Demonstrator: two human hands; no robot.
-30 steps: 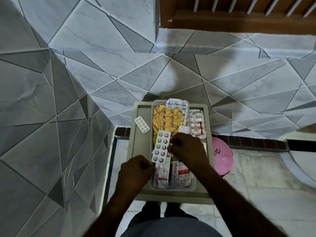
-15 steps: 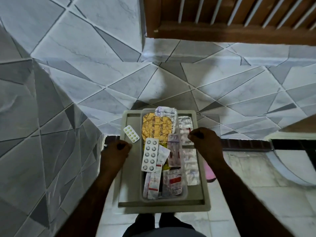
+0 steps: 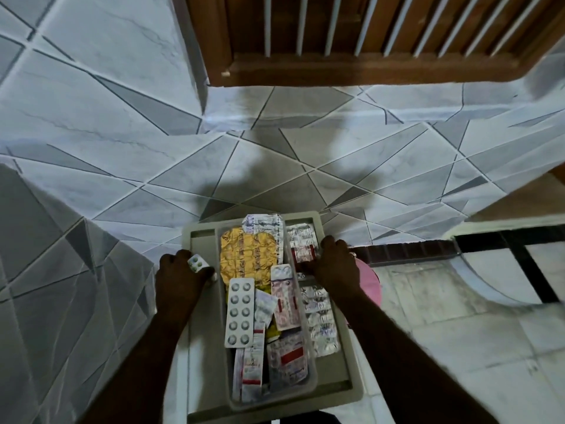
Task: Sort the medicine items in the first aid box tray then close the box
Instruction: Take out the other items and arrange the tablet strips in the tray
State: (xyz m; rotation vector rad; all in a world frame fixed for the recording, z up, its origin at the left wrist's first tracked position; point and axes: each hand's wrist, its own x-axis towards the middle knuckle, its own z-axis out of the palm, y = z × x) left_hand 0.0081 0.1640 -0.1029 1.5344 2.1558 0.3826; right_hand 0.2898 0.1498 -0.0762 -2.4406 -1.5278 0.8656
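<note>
The first aid box [image 3: 351,374] sits low in the head view with its long axis running away from the person. The clear tray [image 3: 310,367] lies inside it along the same axis, holding a pile of medicine strips. A white blister strip [image 3: 240,312] lies on top near the tray's left wall, a gold foil strip [image 3: 249,255] lies at the far end, and a red-banded strip [image 3: 287,359] lies at the near end.

The left hand [image 3: 180,278] rests on the box's left compartment, its grip closed around a small blister pack [image 3: 195,261] that shows above the knuckles. The right hand [image 3: 334,264] is on the right compartment, fingers curled down onto a red-labelled strip [image 3: 302,250]; whether they have pinched it or only press on it cannot be told. A run of silver foil strips [image 3: 321,319] lies lengthwise nearer the person from that hand, in the same compartment.

Sorting looks partly done. The tray pile lies between the two hands, just inboard of each. The white blister strip is nearer the left hand, so a short reach inward along its long side would probably take it.
</note>
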